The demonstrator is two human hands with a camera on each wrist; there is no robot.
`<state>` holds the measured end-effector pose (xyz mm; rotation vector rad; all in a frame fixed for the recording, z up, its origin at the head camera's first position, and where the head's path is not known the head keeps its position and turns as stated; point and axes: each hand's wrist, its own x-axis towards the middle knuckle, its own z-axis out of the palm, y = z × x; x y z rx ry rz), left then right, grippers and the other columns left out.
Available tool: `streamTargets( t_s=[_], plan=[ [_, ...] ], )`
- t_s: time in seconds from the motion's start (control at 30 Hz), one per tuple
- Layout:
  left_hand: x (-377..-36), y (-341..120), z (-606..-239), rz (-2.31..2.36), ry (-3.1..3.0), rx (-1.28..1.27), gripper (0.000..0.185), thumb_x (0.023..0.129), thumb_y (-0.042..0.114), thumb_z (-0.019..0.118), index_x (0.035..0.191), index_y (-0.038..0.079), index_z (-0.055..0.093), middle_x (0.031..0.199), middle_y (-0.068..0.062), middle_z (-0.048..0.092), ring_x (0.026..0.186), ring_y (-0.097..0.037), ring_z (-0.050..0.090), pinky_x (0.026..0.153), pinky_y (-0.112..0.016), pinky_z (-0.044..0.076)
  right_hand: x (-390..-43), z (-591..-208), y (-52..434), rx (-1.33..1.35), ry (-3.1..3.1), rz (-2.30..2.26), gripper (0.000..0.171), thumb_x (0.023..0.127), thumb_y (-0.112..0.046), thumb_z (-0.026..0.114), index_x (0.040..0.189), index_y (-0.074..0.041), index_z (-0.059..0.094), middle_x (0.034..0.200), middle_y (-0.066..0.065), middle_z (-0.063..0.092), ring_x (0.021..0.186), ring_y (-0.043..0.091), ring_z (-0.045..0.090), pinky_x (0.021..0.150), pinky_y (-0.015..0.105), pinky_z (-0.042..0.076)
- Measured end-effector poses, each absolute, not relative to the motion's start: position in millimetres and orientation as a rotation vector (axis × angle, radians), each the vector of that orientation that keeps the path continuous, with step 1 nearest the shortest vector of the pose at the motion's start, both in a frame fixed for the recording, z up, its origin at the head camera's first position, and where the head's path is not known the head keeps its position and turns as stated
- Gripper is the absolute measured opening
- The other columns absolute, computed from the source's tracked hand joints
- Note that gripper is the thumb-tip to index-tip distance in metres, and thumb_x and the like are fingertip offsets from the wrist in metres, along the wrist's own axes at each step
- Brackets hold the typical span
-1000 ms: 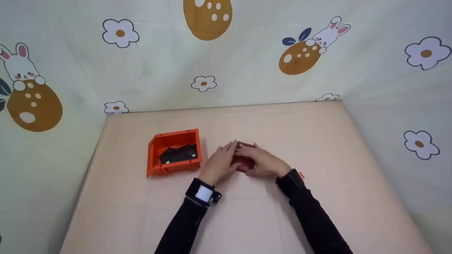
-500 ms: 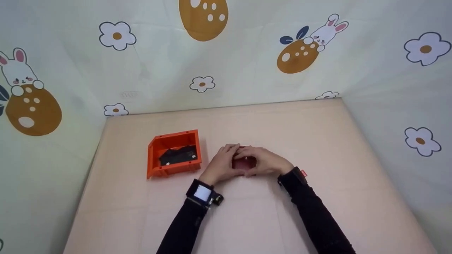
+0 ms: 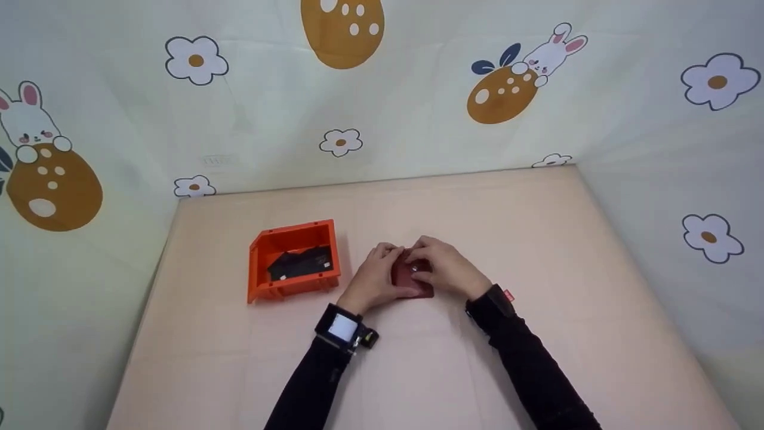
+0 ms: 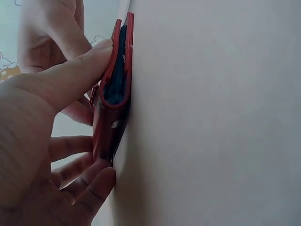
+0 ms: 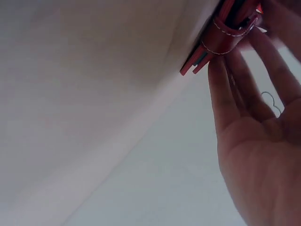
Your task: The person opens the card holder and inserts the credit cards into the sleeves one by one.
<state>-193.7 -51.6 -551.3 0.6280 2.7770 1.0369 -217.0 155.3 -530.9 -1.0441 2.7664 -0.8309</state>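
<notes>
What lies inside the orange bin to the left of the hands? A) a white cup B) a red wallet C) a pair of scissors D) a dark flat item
D: the orange bin holds a dark flat item, while the red wallet lies on the table between both hands.

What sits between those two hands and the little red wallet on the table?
Nothing visible. The left hand and right hand both already hold the red wallet directly on the table; the orange bin stands off to the left, apart.
</notes>
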Motion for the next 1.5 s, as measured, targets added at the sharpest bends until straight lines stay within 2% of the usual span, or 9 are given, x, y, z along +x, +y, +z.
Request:
streamTargets(
  t_s=[0.13, 0.23, 0.37, 0.57, 0.93, 1.13, 1.27, 1.33, 1.5],
  plan=[
    [-192, -50, -553, 1.043, 2.79, 0.611, 0.091, 0.078, 0.053, 0.087, 0.149, 0.007, 0.053, 0.137, -0.011, 0.05, 0.125, -0.027, 0.05, 0.108, -0.044, 0.047, -211, -534, 149, -1.045, 2.926, -0.679, 0.014, 0.087, -0.01, 0.079, 0.098, -0.011, 0.072, 0.097, 0.002, 0.058, 0.089, 0.019, 0.057, 0.078, 0.036, 0.054],
    [-192, -49, -553, 1.048, 2.796, 0.624, 0.09, 0.077, 0.052, 0.088, 0.149, 0.01, 0.054, 0.136, -0.01, 0.05, 0.127, -0.027, 0.05, 0.11, -0.043, 0.046, -207, -537, 144, -1.046, 2.968, -0.563, 0.021, 0.088, -0.015, 0.073, 0.108, -0.009, 0.068, 0.093, 0.003, 0.064, 0.084, 0.021, 0.061, 0.074, 0.039, 0.055],
    [-192, -48, -554, 1.037, 2.805, 0.636, 0.09, 0.077, 0.051, 0.088, 0.15, 0.01, 0.054, 0.135, -0.009, 0.051, 0.127, -0.027, 0.049, 0.11, -0.042, 0.046, -203, -539, 139, -0.99, 2.987, -0.518, 0.029, 0.095, -0.024, 0.07, 0.117, -0.006, 0.064, 0.087, 0.006, 0.07, 0.077, 0.027, 0.068, 0.072, 0.045, 0.057],
    [-192, -47, -554, 1.029, 2.8, 0.644, 0.09, 0.079, 0.05, 0.088, 0.151, 0.007, 0.053, 0.135, -0.01, 0.051, 0.125, -0.026, 0.049, 0.109, -0.041, 0.047, -205, -540, 138, -0.956, 3.012, -0.546, 0.013, 0.09, -0.012, 0.067, 0.1, -0.007, 0.061, 0.075, 0.006, 0.064, 0.068, 0.027, 0.065, 0.065, 0.045, 0.054],
    [-190, -48, -554, 1.065, 2.76, 0.642, 0.088, 0.081, 0.042, 0.089, 0.152, 0.006, 0.051, 0.136, -0.01, 0.049, 0.126, -0.026, 0.047, 0.111, -0.042, 0.045, -210, -538, 144, -0.841, 2.767, -0.88, 0.009, 0.093, 0.001, 0.06, 0.098, -0.006, 0.061, 0.081, 0.006, 0.064, 0.077, 0.021, 0.06, 0.072, 0.037, 0.052],
    [-190, -48, -550, 1.024, 2.744, 0.574, 0.091, 0.083, 0.043, 0.087, 0.155, 0.006, 0.046, 0.142, -0.011, 0.048, 0.13, -0.026, 0.046, 0.112, -0.043, 0.045, -220, -530, 170, -0.744, 2.648, -0.924, 0.014, 0.095, 0.002, 0.054, 0.105, -0.006, 0.059, 0.077, -0.001, 0.054, 0.072, 0.015, 0.052, 0.068, 0.031, 0.044],
    [-190, -49, -548, 0.991, 2.737, 0.54, 0.095, 0.082, 0.045, 0.087, 0.157, 0.007, 0.043, 0.146, -0.011, 0.047, 0.133, -0.027, 0.046, 0.113, -0.044, 0.046, -227, -525, 201, -0.515, 2.525, -0.968, 0.02, 0.092, 0.004, 0.05, 0.105, -0.007, 0.06, 0.074, 0.001, 0.06, 0.066, 0.016, 0.055, 0.063, 0.029, 0.046],
    [-191, -49, -548, 0.98, 2.739, 0.542, 0.095, 0.082, 0.045, 0.087, 0.157, 0.007, 0.043, 0.146, -0.011, 0.047, 0.133, -0.027, 0.046, 0.113, -0.045, 0.046, -229, -526, 212, -0.433, 2.449, -0.996, 0.017, 0.093, 0.004, 0.05, 0.103, -0.006, 0.059, 0.071, 0.004, 0.061, 0.061, 0.015, 0.055, 0.058, 0.027, 0.046],
    [-191, -44, -544, 0.906, 2.767, 0.514, 0.095, 0.081, 0.046, 0.088, 0.157, 0.009, 0.044, 0.143, -0.01, 0.05, 0.129, -0.026, 0.048, 0.11, -0.044, 0.048, -232, -528, 220, -0.389, 2.376, -0.99, 0.012, 0.095, 0.002, 0.053, 0.104, -0.006, 0.057, 0.07, 0.005, 0.061, 0.058, 0.015, 0.055, 0.054, 0.026, 0.045]
  ],
)
